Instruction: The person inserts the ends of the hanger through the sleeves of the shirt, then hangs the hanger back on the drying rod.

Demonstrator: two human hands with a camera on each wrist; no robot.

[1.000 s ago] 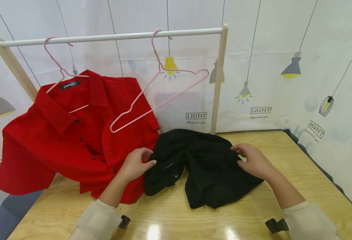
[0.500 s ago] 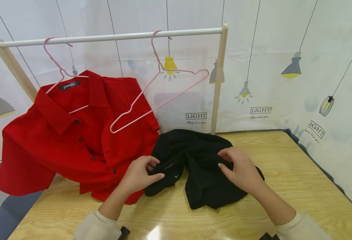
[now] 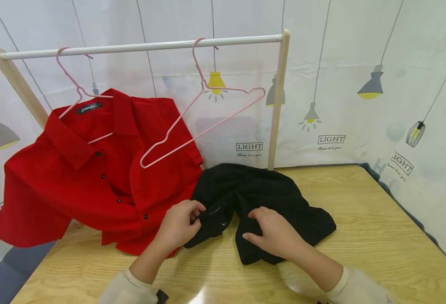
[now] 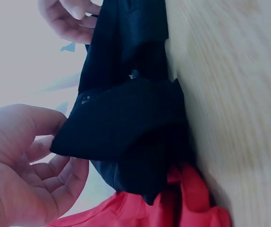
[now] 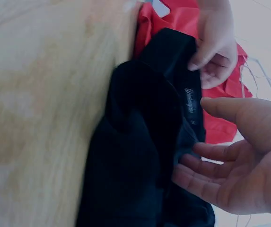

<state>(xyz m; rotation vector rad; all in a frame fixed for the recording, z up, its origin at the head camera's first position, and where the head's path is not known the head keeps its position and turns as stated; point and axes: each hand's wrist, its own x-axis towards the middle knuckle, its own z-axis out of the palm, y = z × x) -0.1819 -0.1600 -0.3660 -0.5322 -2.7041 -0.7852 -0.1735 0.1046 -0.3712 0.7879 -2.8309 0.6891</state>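
A crumpled black shirt lies on the table with its collar toward me; its neck label shows in the right wrist view. My left hand is at the left part of the collar, fingers loosely bent and thumb apart from them, the collar's edge between them in the left wrist view. My right hand is over the front of the shirt, thumb and fingers spread. In the right wrist view, its fingertips are right at the cloth beside the neck opening, with nothing pinched.
A pink hanger hangs bare from the white rail above the black shirt. Left of it, a red shirt hangs on another pink hanger, its hem reaching the wooden table. A wooden post stands at the rail's right end.
My right hand has come left and nearer from the shirt's right side to its front. My left hand has shifted slightly right and down along the collar. The shirt has barely moved.
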